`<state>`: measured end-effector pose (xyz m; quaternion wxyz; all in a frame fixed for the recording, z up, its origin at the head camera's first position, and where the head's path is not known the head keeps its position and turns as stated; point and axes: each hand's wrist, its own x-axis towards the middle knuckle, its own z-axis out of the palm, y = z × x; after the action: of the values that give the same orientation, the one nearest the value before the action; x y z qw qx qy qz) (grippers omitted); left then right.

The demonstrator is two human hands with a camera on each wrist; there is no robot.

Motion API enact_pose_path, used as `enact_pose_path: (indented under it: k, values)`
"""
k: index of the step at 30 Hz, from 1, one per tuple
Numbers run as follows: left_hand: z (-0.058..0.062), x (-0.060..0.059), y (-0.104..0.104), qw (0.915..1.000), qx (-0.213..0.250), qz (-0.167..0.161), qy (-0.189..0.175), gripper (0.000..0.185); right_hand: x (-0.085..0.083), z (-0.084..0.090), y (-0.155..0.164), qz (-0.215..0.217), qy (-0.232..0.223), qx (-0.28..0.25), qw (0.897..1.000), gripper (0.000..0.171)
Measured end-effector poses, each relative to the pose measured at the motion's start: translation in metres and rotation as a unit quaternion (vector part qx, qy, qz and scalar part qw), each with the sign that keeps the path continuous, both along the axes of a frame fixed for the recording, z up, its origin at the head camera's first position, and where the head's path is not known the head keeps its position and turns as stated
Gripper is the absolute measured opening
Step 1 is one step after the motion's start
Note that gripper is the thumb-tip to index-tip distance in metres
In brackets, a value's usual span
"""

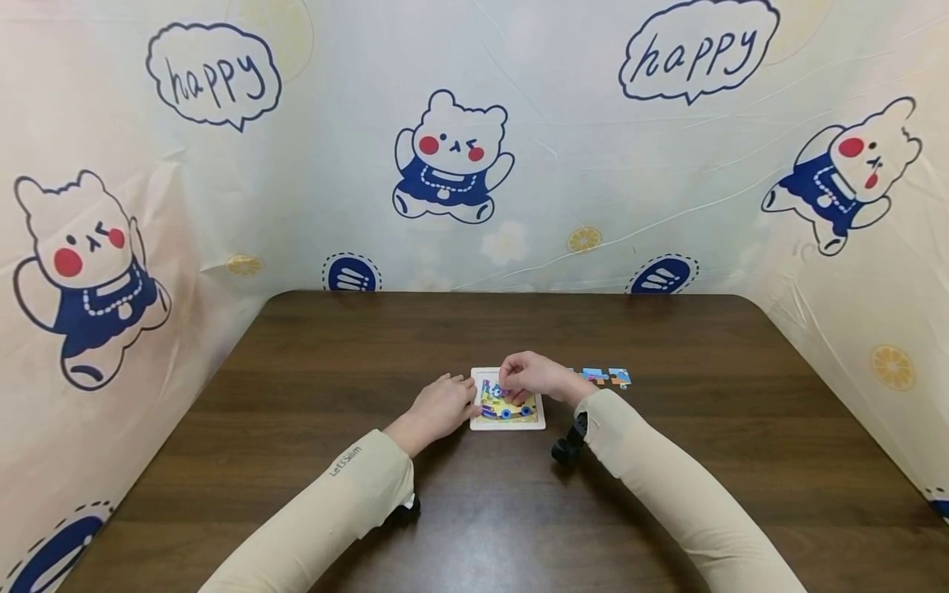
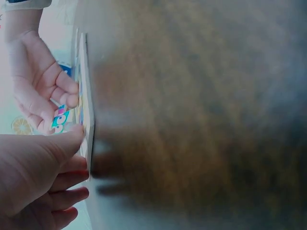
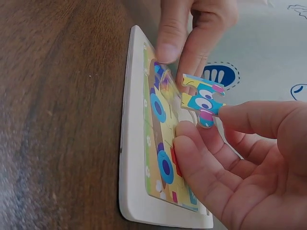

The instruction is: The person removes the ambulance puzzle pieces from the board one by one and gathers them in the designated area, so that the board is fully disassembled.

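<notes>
Puzzle piece (image 3: 203, 99), bright blue and yellow with cartoon eyes on it, is pinched between the thumb and fingertips of the right hand (image 1: 535, 376) and held just above the puzzle tray (image 1: 539, 422), near that tray's middle. The right hand's other fingers are curled, with their tips resting on the picture already laid in the tray. The tray is white-rimmed and lies flat on the dark wooden table (image 1: 667, 511), with a colourful picture showing blue wheels inside it. On the tray's left edge rests the left hand (image 1: 437, 409), its thumb and forefinger pressed against the rim and the nearest part of the picture; its fingers are loosely bent and it grips nothing that can be seen. Both forearms wear pale beige sleeves (image 1: 334, 502). Just to the right of the tray, a little farther back, a few loose pieces (image 1: 606, 376) lie in a short row on the table. Behind the tray, past the table's far edge, hangs a pale cloth backdrop (image 1: 563, 165) printed with cartoon bears and the word "happy"
</notes>
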<state>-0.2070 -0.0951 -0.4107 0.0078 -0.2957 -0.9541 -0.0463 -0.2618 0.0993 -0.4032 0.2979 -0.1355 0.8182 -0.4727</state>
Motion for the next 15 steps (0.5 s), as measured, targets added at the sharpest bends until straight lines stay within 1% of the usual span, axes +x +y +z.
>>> enact_pose_path:
  k: [3,7,10,12,15]
  values:
    - [-0.001,0.001,0.001,0.9999,-0.004,0.007,0.008,0.028,0.0,0.0,0.001,-0.001,0.0,-0.002,1.0,0.008]
    - [-0.003,0.0,0.0,0.9999,-0.003,0.003,0.011,0.027,0.001,0.003,0.004,-0.003,0.002,-0.004,1.0,0.007]
    - [-0.004,0.0,-0.002,0.9999,-0.007,-0.005,0.012,0.027,0.001,0.006,0.009,-0.009,0.014,-0.005,1.0,0.008]
    - [-0.003,0.001,-0.003,0.9999,-0.007,-0.009,0.004,0.029,0.0,0.01,0.014,-0.017,0.028,0.0,0.999,0.008]
    - [-0.001,0.003,-0.005,0.9998,-0.006,-0.013,-0.012,0.037,-0.001,0.015,0.023,-0.023,0.049,0.016,0.998,0.009]
